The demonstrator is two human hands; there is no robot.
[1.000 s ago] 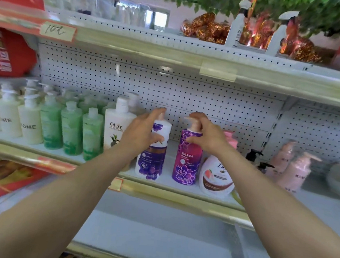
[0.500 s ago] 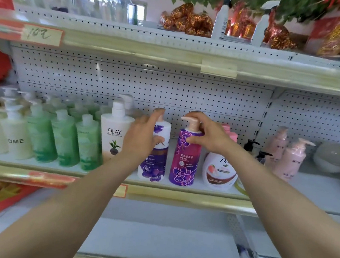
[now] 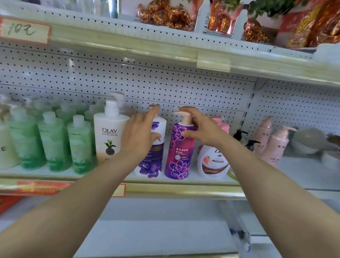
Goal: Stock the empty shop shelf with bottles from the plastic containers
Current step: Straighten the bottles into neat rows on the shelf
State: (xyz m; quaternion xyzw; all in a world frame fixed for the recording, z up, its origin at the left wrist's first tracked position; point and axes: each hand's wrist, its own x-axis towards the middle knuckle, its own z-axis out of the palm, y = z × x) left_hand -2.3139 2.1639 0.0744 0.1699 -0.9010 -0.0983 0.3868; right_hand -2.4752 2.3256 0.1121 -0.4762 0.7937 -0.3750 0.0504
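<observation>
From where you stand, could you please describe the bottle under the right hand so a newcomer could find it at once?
Look at the middle shelf, right of the tall white Olay bottle. Two flowered pump bottles stand side by side there. It is the right one, the purple bottle coloured all over, while its neighbour has a white top.

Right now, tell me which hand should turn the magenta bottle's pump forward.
Right. The right hand already rests on the magenta bottle at its pump neck, while the left hand is on the white-and-purple bottle beside it.
</observation>
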